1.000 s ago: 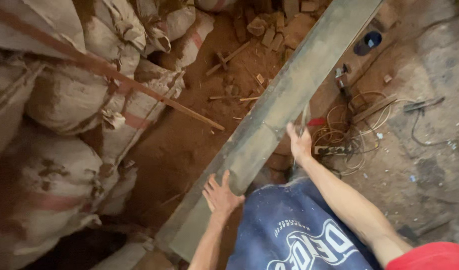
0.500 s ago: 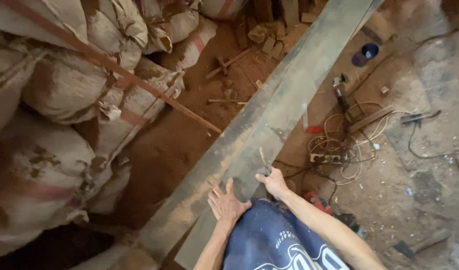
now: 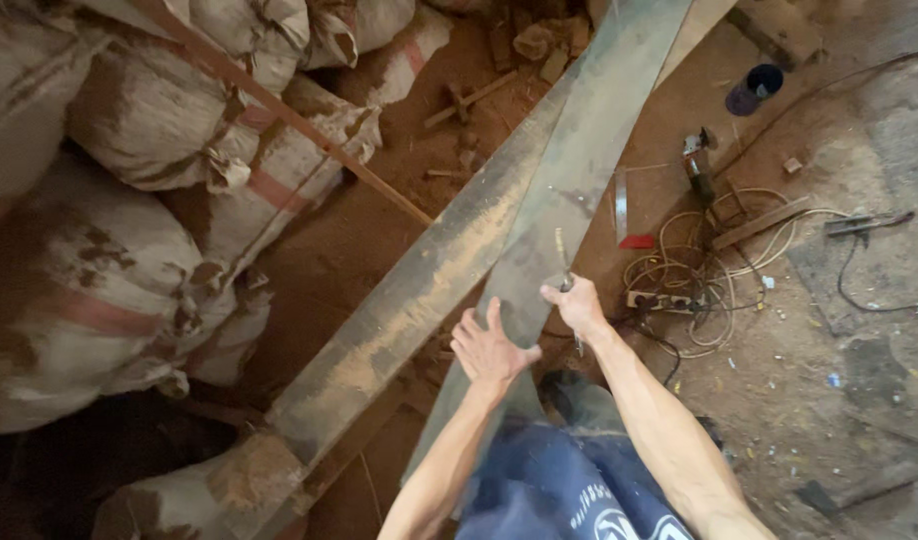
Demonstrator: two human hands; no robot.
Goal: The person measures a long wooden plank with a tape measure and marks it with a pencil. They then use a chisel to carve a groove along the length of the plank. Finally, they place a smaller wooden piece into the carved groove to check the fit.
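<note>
Plank (image 3: pixel 569 190) under both hands, long axis up-right.
Left hand (image 3: pixel 489 350) flat, fingers spread; right hand (image 3: pixel 577 305) clamped on tool (image 3: pixel 562 262).

Red dirt floor (image 3: pixel 379 230), stacked stained sacks (image 3: pixel 109 270) at left, tangled cables (image 3: pixel 694 270) and wood scraps at right

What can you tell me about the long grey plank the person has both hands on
The long grey plank looks like weathered wood, flat and smooth-faced, stained dark in patches. It slants from the person's lap up toward the top of the view, crossing over a second, yellower plank beneath it. The left hand lies flat on its near end, fingers spread. The right hand grips a thin rod-like tool against its face. Its far end runs out of frame.
</note>
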